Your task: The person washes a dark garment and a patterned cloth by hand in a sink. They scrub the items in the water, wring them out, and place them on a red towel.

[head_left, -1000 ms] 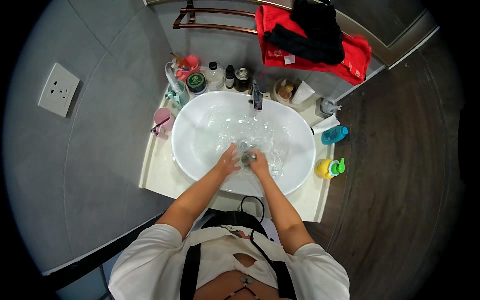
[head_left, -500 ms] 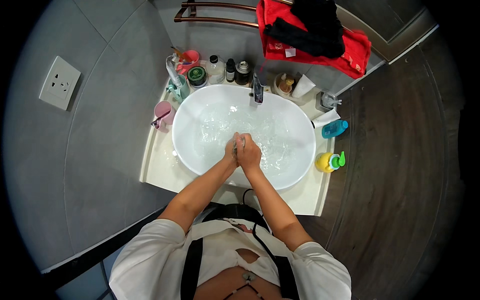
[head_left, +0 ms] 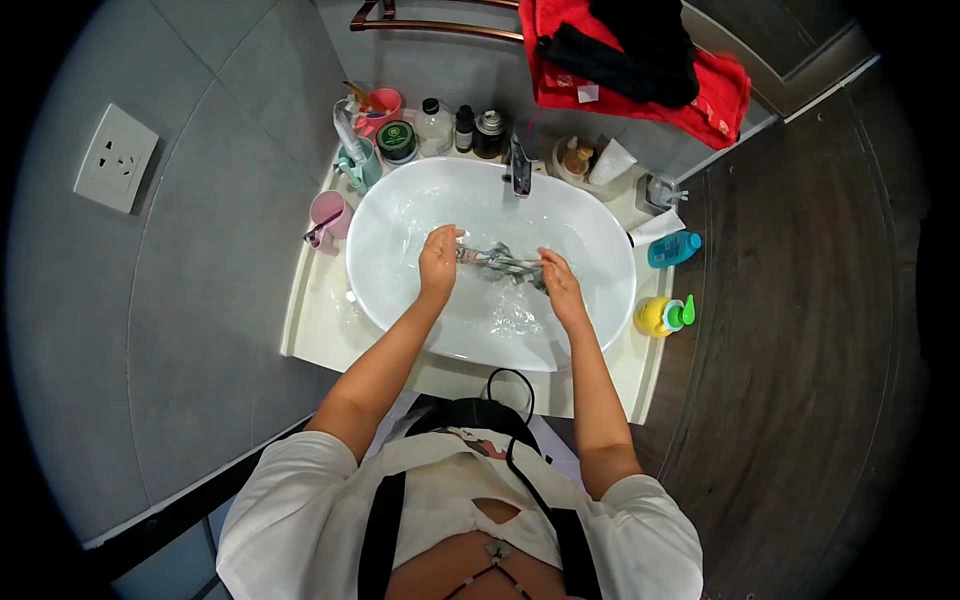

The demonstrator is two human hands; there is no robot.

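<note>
Both hands were over the white basin [head_left: 600, 300], which held shallow water. The left hand [head_left: 438, 262] gripped one end of a small wet grey cloth [head_left: 500, 263], fingers closed around it, and the right hand [head_left: 560, 283] gripped the other end in the same way. The cloth was stretched out between them in a twisted strip, just above or at the water; which of the two could not be told. The hands were apart, with the cloth bridging the gap.

The tap [head_left: 520, 172] stood at the far rim of the basin, straight beyond the cloth. On the worktop [head_left: 320, 320] to the left sat a pink cup [head_left: 328, 212], and farther back a teal cup [head_left: 362, 165] with a toothbrush, a round green jar [head_left: 397, 140] and a row of small bottles [head_left: 460, 128]. To the right of the basin lay a blue bottle [head_left: 672, 248] and a yellow bottle [head_left: 662, 315] with a green cap, both on their sides. A red towel [head_left: 715, 95] with a black cloth [head_left: 640, 45] over it hung on the rail behind. A white wall socket [head_left: 115, 158] was set in the grey tiles well to the left.
</note>
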